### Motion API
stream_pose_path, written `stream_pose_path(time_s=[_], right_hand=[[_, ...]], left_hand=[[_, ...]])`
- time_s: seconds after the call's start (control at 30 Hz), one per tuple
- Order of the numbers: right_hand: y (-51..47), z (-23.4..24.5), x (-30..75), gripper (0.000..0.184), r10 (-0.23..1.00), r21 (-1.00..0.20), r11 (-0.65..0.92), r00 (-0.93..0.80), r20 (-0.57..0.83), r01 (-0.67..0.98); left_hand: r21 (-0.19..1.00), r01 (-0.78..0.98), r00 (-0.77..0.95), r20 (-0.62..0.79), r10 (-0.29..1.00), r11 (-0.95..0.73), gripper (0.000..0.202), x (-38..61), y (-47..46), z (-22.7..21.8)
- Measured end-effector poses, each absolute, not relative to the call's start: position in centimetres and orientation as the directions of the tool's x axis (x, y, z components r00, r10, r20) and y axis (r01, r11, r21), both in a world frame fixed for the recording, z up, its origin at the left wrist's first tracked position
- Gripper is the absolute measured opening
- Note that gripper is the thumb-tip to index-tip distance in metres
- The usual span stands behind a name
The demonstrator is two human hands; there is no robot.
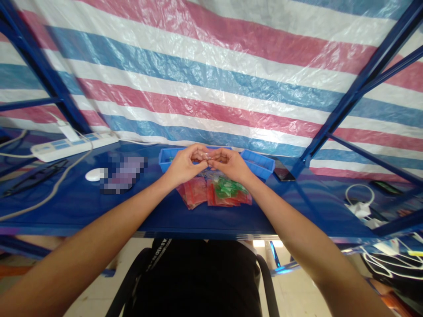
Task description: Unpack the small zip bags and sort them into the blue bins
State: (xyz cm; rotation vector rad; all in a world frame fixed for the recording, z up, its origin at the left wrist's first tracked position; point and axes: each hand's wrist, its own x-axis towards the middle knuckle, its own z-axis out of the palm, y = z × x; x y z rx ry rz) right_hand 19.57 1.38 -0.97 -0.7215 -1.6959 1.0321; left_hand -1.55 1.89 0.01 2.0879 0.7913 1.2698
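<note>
My left hand (pixel 189 162) and my right hand (pixel 230 162) meet at the middle of the blue table (pixel 205 222), fingertips pinched together. Between them is something small, clear and shiny (pixel 206 156), too small to name. Below the hands lie red plastic bags (pixel 194 193) in a fanned pile, with green plastic bags (pixel 229 188) on top at the right. Partly hidden behind my left hand is a blue bin (pixel 165 159). Another blue bin (pixel 259 164), holding small things I cannot make out, stands right of my right hand.
At the left are a white power strip (pixel 76 146), a cable, dark glasses (pixel 36 177), a white oval object (pixel 95 175) and a blurred purplish item (pixel 123 174). A dark phone (pixel 282 170) lies right of the bins. Blue metal posts and a striped sheet (pixel 211 79) bound the back.
</note>
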Motion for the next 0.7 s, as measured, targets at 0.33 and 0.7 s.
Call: stream_pose_path(time_s=[0.33, 0.7], right_hand=[[1.72, -0.98, 20.08, 0.036, 0.841, -0.871, 0.486, -0.309, 0.445, 0.067], [1.42, -0.55, 20.13, 0.044, 0.839, -0.901, 0.432, -0.346, 0.42, -0.046]], left_hand=[[0.717, 0.188, 0.39, 0.573, 0.721, -0.671, 0.039, -1.66, 1.84, 0.09], [0.712, 0.185, 0.386, 0.581, 0.717, -0.677, 0.044, -1.61, 1.96, 0.14]])
